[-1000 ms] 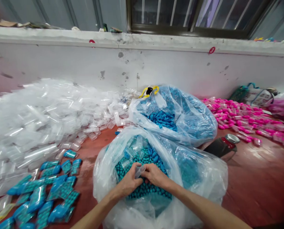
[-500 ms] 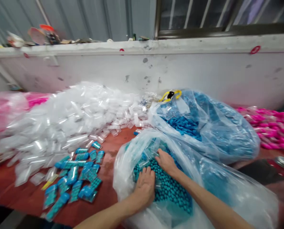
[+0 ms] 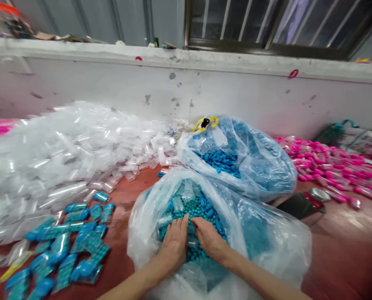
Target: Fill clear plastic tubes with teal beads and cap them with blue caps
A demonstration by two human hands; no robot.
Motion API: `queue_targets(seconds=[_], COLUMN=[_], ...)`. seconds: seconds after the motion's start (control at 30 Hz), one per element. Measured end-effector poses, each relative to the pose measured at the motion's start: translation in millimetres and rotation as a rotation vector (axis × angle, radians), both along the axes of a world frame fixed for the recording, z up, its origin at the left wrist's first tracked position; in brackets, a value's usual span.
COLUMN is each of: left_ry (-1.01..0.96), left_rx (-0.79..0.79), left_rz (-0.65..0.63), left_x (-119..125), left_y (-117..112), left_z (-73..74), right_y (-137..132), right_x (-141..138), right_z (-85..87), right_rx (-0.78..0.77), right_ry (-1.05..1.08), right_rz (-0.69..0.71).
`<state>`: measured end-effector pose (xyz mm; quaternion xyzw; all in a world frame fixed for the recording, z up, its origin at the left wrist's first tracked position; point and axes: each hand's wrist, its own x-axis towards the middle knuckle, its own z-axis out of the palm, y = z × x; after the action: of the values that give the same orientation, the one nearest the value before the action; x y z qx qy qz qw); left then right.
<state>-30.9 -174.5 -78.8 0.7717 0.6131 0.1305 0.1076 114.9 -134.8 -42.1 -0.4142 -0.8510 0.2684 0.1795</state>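
Observation:
Both my hands are inside a clear plastic bag (image 3: 267, 246) filled with small teal beads (image 3: 201, 208). My left hand (image 3: 173, 246) lies flat on the beads with its fingers stretched forward and together. My right hand (image 3: 209, 239) rests beside it, fingers pointing left and touching the beads. A small clear tube (image 3: 191, 241) sits in the narrow gap between the two hands; I cannot tell whether either hand grips it. More clear tubes (image 3: 186, 191) lie on the beads at the far side of the bag.
A second bag of blue capsules (image 3: 235, 160) stands behind, with a yellow-handled tool (image 3: 204, 122) on it. A big heap of empty clear tubes (image 3: 63, 146) fills the left; filled teal tubes (image 3: 76, 241) lie near left. Pink filled tubes (image 3: 326, 162) and a dark jar (image 3: 301, 202) are right.
My right hand has pulled back from the far side of the beads to lie beside my left hand. The view has swung back to the right.

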Motion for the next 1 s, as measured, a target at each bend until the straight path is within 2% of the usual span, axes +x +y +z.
queue_targets(seconds=[0.1, 0.23, 0.33, 0.4, 0.5, 0.6, 0.7, 0.8, 0.9, 1.0], left_ry=[0.103, 0.181, 0.211, 0.228, 0.245, 0.223, 0.134, 0.027, -0.055, -0.122], left_rx=[-0.037, 0.006, 0.056, 0.08, 0.117, 0.208, 0.328, 0.365, 0.292, 0.165], left_rz=[-0.007, -0.049, -0.043, -0.045, -0.016, 0.05, 0.036, -0.025, -0.074, -0.127], left_x=[3, -1, -3, -4, -3, -3, -3, -3, -3, -3], left_y=[-2, -5, -5, -6, -7, -8, -8, -5, -2, 2], left_z=[-1.0, -8.4, -16.9, -23.8, -33.0, -33.5, -22.4, -8.7, -2.5, 0.1], right_y=[-3, 13, 30, 38, 49, 63, 68, 54, 32, 19], right_x=[1, 6, -6, -26, -61, -73, -53, -20, 1, 4], right_z=[5.6, 30.5, 47.0, 49.6, 42.2, 32.1, 28.0, 25.4, 15.1, -0.4], right_rx=[0.017, -0.072, 0.029, 0.107, 0.149, 0.141, 0.133, 0.136, 0.028, -0.112], right_ry=[-0.096, -0.194, -0.249, -0.285, -0.378, -0.408, -0.39, -0.371, -0.232, -0.05], right_rz=[0.026, 0.064, -0.02, -0.011, -0.021, -0.028, 0.036, 0.101, 0.123, 0.077])
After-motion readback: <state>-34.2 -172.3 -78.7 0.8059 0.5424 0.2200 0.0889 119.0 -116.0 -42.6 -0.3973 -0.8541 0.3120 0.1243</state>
